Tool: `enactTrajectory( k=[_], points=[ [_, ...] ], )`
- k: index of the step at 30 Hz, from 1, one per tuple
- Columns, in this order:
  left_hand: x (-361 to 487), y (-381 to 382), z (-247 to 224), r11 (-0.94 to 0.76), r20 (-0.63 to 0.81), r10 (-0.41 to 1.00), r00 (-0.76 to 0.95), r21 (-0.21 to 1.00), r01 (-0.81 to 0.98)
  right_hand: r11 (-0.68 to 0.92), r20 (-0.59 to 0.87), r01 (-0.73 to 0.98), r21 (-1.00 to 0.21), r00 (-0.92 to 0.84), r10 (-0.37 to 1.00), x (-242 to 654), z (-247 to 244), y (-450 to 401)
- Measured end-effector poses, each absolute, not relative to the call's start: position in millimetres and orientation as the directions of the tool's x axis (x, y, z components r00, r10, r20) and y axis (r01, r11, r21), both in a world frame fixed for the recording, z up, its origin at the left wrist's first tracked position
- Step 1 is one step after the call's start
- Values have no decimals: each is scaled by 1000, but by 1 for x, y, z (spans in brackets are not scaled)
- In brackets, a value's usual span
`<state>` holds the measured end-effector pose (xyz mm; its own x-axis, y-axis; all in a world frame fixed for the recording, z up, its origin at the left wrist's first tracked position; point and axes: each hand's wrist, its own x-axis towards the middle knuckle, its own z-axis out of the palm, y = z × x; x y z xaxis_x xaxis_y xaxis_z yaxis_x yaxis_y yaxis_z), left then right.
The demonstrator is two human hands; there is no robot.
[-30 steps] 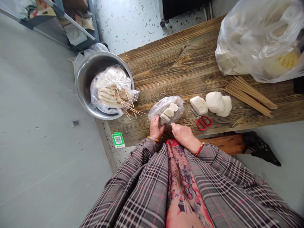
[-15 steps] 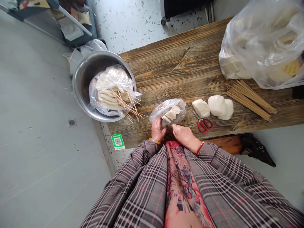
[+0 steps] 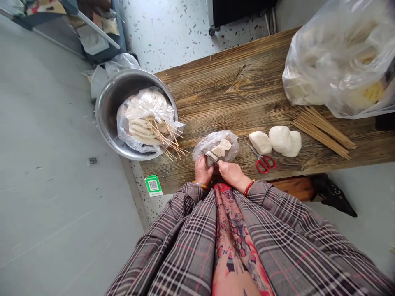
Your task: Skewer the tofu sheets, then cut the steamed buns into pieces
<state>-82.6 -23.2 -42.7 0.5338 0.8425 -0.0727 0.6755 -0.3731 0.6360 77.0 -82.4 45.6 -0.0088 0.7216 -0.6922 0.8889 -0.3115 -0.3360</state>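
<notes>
White slices are gathered on a small plastic bag near the worktop's near edge, between two working hands.
A pale block (image 3: 210,162) is held in the closed left hand (image 3: 203,171), beside the slices (image 3: 219,150) on the small plastic bag (image 3: 233,151); a thin blade (image 3: 212,156), partly hidden, is gripped in the right hand (image 3: 233,174). To the right, red-handled scissors (image 3: 262,160) are laid near the near edge of the worktop (image 3: 203,90), just beside three white lumps (image 3: 280,139). Loose sticks (image 3: 324,132) are spread farther right, below a large plastic bag (image 3: 336,61). A metal basin (image 3: 105,113) is set at the left edge, above a green-edged card (image 3: 153,185) at the near left corner.
</notes>
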Motion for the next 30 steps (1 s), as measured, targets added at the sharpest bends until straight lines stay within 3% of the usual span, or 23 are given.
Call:
enactTrajectory(
  k=[10,20,30],
  points=[
    [-89,-15,-38,-333,-77,859,506,666,667,-305,-614,858,-413,-15,789,75,41,-72],
    [-94,-22,-36,-283,-96,870,484,706,649,-350,-603,852,-388,52,796,113,53,-100],
    [-98,-37,-29,-369,-44,860,509,634,680,-324,-569,859,-397,47,821,106,78,-117]
  ],
)
